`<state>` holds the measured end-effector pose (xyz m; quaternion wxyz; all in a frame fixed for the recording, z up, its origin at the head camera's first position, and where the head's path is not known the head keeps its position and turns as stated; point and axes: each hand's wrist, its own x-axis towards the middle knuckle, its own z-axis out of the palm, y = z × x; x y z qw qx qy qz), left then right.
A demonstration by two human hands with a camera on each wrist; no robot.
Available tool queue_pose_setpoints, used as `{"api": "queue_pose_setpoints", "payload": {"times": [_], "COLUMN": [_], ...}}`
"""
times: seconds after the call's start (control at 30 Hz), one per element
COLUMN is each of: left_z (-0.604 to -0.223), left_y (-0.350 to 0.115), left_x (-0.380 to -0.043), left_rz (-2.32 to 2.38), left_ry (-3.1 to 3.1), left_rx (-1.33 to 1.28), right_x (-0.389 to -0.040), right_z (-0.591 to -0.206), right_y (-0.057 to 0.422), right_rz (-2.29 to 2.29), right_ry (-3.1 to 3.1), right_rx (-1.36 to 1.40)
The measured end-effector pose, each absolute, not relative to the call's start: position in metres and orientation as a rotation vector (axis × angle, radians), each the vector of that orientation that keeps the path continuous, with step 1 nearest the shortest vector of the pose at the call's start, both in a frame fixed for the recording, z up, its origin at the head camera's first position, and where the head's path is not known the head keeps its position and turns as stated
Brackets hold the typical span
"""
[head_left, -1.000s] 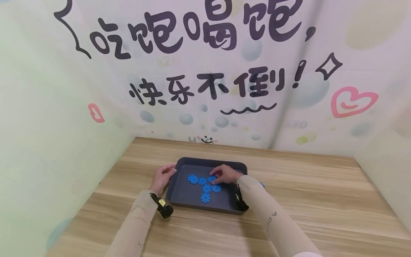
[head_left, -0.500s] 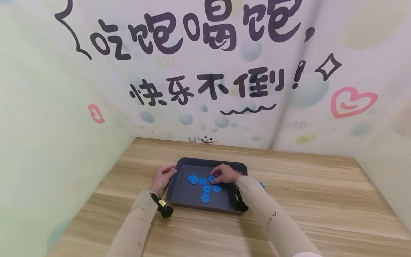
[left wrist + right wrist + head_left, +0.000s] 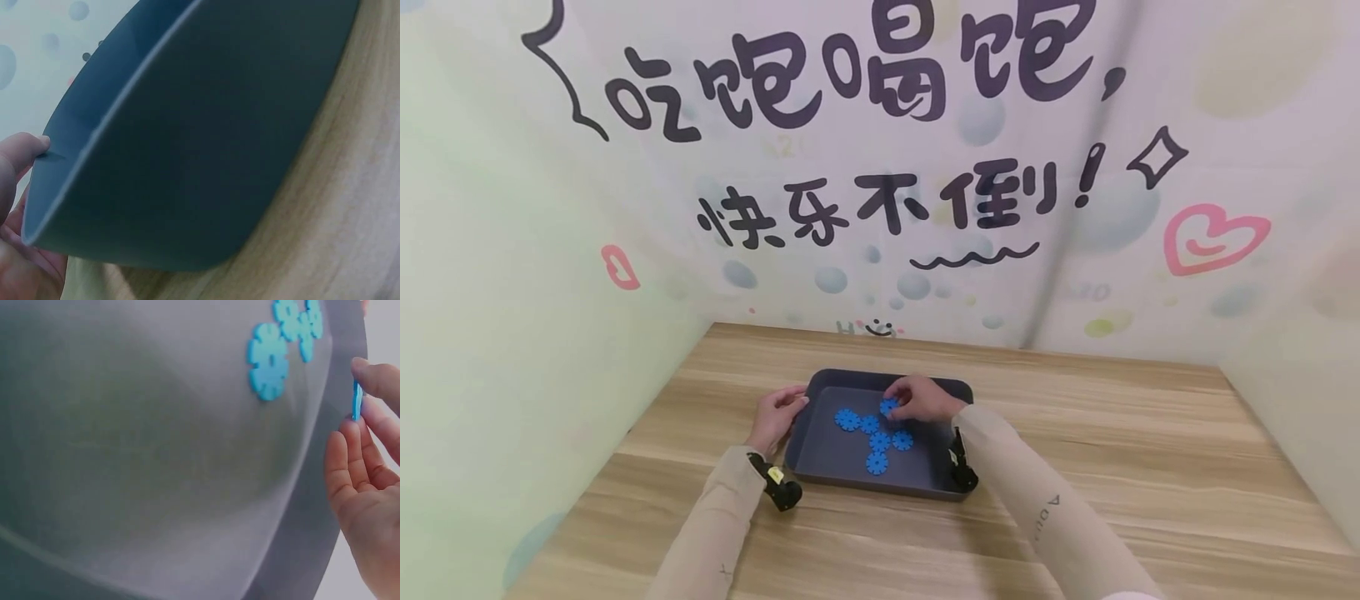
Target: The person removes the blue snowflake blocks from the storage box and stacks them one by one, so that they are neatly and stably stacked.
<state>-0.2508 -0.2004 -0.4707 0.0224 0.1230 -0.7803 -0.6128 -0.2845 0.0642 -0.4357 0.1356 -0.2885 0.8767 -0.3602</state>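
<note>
A dark grey tray [image 3: 831, 460] lies on the table. At its left end my left hand [image 3: 773, 421] grips the rim; in the left wrist view the thumb [image 3: 28, 149] hooks over the edge while other fingers stay outside. Above the tray's far right part, my right hand [image 3: 922, 399] pinches a blue notched plastic disc [image 3: 888, 407] between thumb and fingers. The right wrist view shows that disc [image 3: 357, 401] edge-on at the fingertips. Several matching discs [image 3: 877, 462] lie flat on the tray floor, left of and nearer than the right hand.
The tray stands on a wood-grain table [image 3: 1075, 425]. Behind it hangs a white printed backdrop [image 3: 850, 283] with black lettering, and pale panels flank both sides. A black wrist camera [image 3: 782, 487] sits near the tray's front left corner.
My right hand has picked up the blue disc from among the others and moved it slightly toward the tray's far side. The left hand has kept its hold on the tray.
</note>
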Motion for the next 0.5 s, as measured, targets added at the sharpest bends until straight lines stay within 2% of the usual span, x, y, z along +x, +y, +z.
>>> {"api": "queue_pose_setpoints", "payload": {"times": [0.5], "left_z": [-0.47], "left_y": [-0.2], "left_x": [-0.249], "left_rz": [-1.88], "left_ry": [-2.429], "left_rx": [0.353], "right_x": [-0.273], "right_z": [-0.423], "right_y": [0.085], "right_rz": [-1.056], "right_ry": [2.538], "right_rx": [-0.883]}}
